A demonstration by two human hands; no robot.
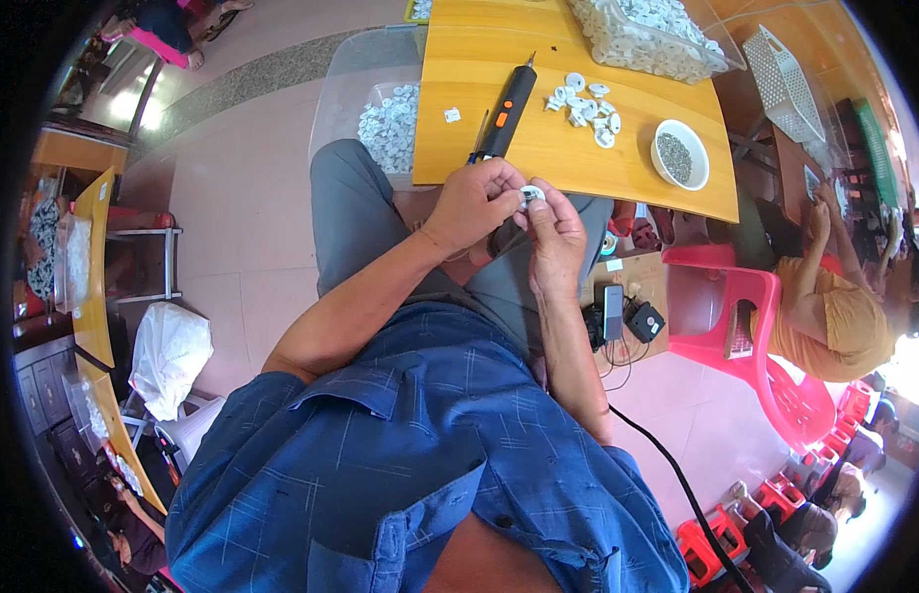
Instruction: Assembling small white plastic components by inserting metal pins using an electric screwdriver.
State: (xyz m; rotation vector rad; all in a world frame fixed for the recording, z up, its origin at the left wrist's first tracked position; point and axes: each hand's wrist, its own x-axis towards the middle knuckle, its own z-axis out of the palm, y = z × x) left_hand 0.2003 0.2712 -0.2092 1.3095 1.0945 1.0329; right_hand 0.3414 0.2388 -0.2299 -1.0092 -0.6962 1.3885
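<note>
Just off the table's near edge, both my hands meet at a small round white plastic part (532,194) with a dark piece at its middle. My right hand (555,237) pinches its right side between thumb and fingers. From the other side, my left hand (476,203) has thumb and fingertips closed at the same part. Beyond the left hand, a black electric screwdriver (509,111) with orange buttons lies on the table, its tip pointing away. Several similar white parts (588,107) lie loosely to its right. One small white piece (452,116) sits to its left.
On the wooden table (637,183) stand a white bowl (681,155) of small metal pieces and a clear bin (667,44) heaped with white parts. Another clear bin (326,109) is at the left. A pink chair (716,296) and a seated co-worker (825,316) are on the right.
</note>
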